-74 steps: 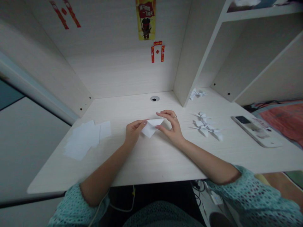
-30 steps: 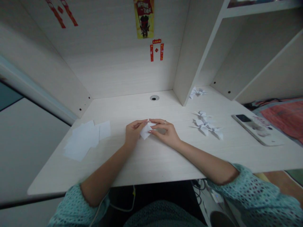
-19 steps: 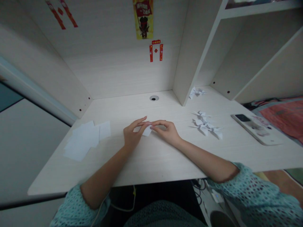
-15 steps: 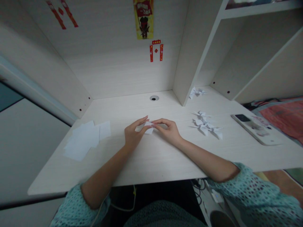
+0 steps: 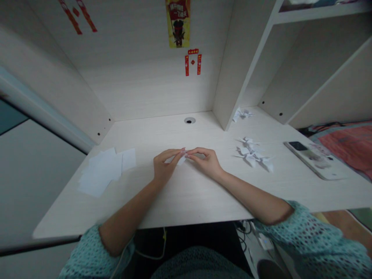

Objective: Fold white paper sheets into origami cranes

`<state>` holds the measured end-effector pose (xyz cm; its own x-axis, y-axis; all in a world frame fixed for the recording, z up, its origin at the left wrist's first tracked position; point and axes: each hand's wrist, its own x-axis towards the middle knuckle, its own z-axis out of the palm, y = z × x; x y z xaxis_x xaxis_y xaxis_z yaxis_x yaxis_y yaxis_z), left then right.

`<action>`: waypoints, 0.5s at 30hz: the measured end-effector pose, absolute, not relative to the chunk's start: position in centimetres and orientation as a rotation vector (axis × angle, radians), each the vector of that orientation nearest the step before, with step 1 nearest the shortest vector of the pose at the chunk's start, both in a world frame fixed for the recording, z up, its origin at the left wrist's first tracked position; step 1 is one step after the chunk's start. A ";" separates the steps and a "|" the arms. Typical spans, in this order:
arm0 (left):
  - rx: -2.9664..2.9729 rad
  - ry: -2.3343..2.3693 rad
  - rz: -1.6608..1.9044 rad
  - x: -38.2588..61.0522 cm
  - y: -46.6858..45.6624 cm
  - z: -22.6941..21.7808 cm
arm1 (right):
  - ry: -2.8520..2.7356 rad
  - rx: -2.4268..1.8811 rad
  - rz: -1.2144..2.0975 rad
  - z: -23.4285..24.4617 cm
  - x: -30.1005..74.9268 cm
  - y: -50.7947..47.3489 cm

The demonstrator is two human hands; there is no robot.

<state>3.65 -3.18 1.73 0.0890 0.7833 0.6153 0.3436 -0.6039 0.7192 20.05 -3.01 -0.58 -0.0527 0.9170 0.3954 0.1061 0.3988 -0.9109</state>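
Observation:
My left hand (image 5: 163, 166) and my right hand (image 5: 207, 162) meet at the middle of the pale wooden desk (image 5: 186, 193). Between their fingertips is a small folded white paper (image 5: 181, 159), mostly hidden by the fingers and pressed low against the desk. Both hands pinch it, the left from the left side and the right from the right side. My sleeves are teal knit.
A loose stack of white paper sheets (image 5: 104, 170) lies at the left. Several folded white paper cranes (image 5: 252, 154) sit at the right, with another paper crane (image 5: 241, 113) by the shelf divider. A phone (image 5: 315, 159) lies far right. A cable hole (image 5: 189, 120) is at the back.
The paper was a wider triangle held up between my hands; it has since been folded smaller and brought down to the desk, and my fingertips have closed together over it.

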 end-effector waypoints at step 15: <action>2.015 1.243 1.351 3.3 -3.1 1.9 | -1.557 -1.012 0.597 -0.3 20.1 -3.3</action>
